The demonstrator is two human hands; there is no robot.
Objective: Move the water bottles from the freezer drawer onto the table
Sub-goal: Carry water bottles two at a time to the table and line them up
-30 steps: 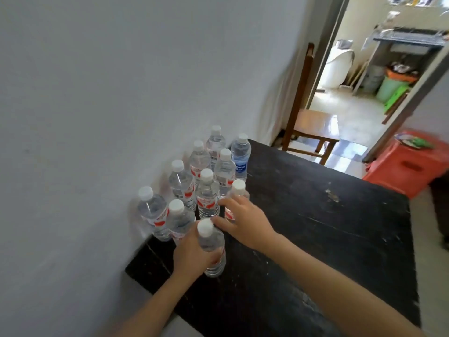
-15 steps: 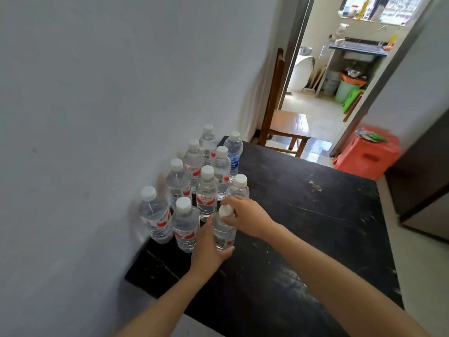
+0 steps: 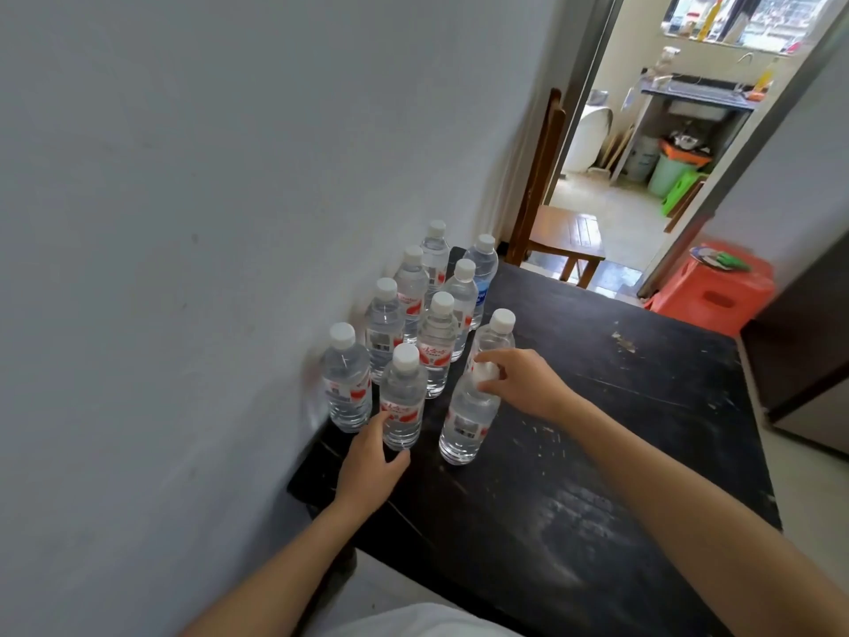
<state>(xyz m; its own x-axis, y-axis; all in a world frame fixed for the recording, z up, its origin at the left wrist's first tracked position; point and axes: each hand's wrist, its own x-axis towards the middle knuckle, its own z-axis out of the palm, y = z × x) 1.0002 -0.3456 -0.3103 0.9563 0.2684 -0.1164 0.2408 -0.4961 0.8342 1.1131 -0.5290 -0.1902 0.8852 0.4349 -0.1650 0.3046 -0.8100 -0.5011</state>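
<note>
Several clear water bottles with white caps stand grouped on the black table (image 3: 606, 457) against the wall. My right hand (image 3: 528, 383) pinches the cap of the nearest bottle (image 3: 466, 422), which stands upright at the group's front right. My left hand (image 3: 372, 459) rests at the base of the front-left bottle (image 3: 403, 402); its thumb lies along the bottle's side and its fingers are loose, not wrapped around it. Another bottle (image 3: 494, 335) stands just behind my right hand. The freezer drawer is out of view.
A grey wall runs along the table's left edge. A wooden chair (image 3: 563, 232) stands beyond the far edge in a doorway. To the right are a red plastic stool (image 3: 719, 294) and a dark cabinet (image 3: 808, 342).
My left hand let go of the nearest bottle and slid left to the neighbouring bottle's base. My right hand stays on the nearest bottle's cap. The camera tilted up slightly.
</note>
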